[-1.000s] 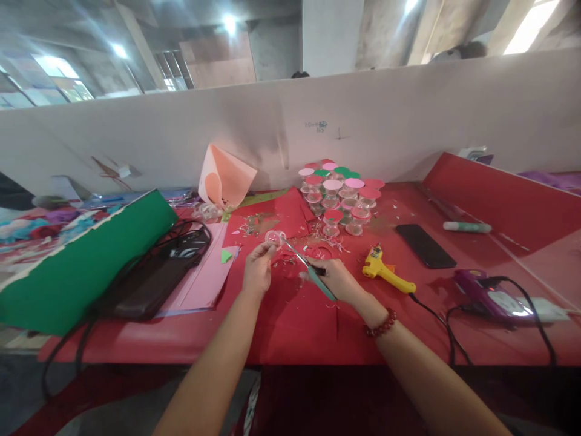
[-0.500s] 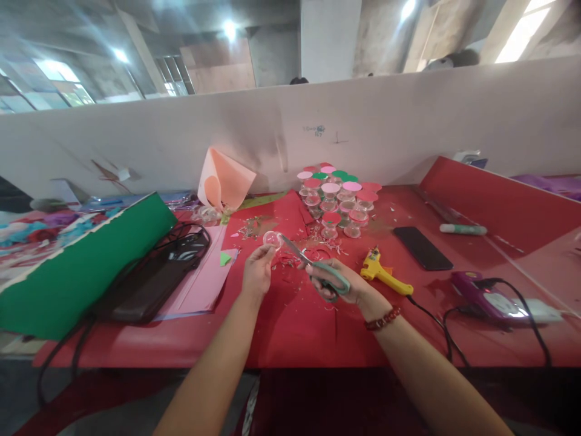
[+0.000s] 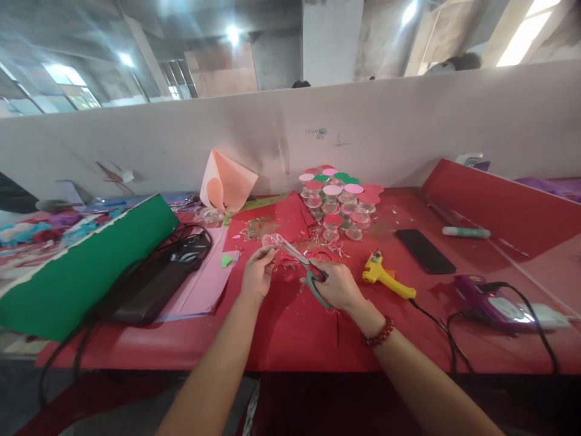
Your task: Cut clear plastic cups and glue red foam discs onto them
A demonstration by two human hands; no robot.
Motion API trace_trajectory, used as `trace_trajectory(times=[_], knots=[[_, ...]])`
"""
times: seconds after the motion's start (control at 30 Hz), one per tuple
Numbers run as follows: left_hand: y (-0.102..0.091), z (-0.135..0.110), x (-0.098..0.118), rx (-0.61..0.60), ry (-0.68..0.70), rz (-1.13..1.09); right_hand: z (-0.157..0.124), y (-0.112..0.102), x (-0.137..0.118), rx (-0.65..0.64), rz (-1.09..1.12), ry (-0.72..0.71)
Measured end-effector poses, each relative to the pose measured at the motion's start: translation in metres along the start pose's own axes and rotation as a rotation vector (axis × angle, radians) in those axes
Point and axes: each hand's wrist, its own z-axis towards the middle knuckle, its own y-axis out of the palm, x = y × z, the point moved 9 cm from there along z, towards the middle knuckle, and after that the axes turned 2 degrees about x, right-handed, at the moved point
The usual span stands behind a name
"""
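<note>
Between the fingertips of my left hand (image 3: 258,270) is a small clear plastic disc (image 3: 271,240), pinched by its near edge. My right hand (image 3: 334,283) grips a pair of scissors (image 3: 314,284) with green handles. The scissor blades point up and left, and their tips meet the disc's right edge; whether they cut into it I cannot tell. Beneath both hands lies red paper (image 3: 290,330) strewn with thin trimmings. Just beyond stand several clear plastic cup-like pieces (image 3: 333,220) topped with red, pink and green paper discs.
To the right lie a yellow glue gun (image 3: 385,277) with its cord, a black phone (image 3: 425,251), a glue stick (image 3: 466,232) and a purple power strip (image 3: 492,303). On the left are pink sheets (image 3: 200,278), a dark bag (image 3: 158,272) and a green board (image 3: 91,266). A white partition (image 3: 181,133) runs behind.
My right hand has rolled over, back of the hand now upward, turning the scissors with it. The disc stays in my left hand, shifted only slightly. The camera view has shifted a little.
</note>
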Motion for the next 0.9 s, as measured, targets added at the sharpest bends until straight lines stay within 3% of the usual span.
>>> trace_trajectory(times=[0.27, 0.67, 0.9], knots=[[0.006, -0.003, -0.003, -0.061, -0.017, 0.047, -0.002, 0.005, -0.002, -0.058, 0.074, 0.003], [0.000, 0.001, -0.006, -0.034, 0.015, 0.049, -0.005, 0.011, 0.004, -0.098, 0.110, 0.060], [0.005, -0.002, -0.003, -0.024, 0.068, 0.049, -0.003, 0.017, 0.004, -0.102, 0.307, 0.094]])
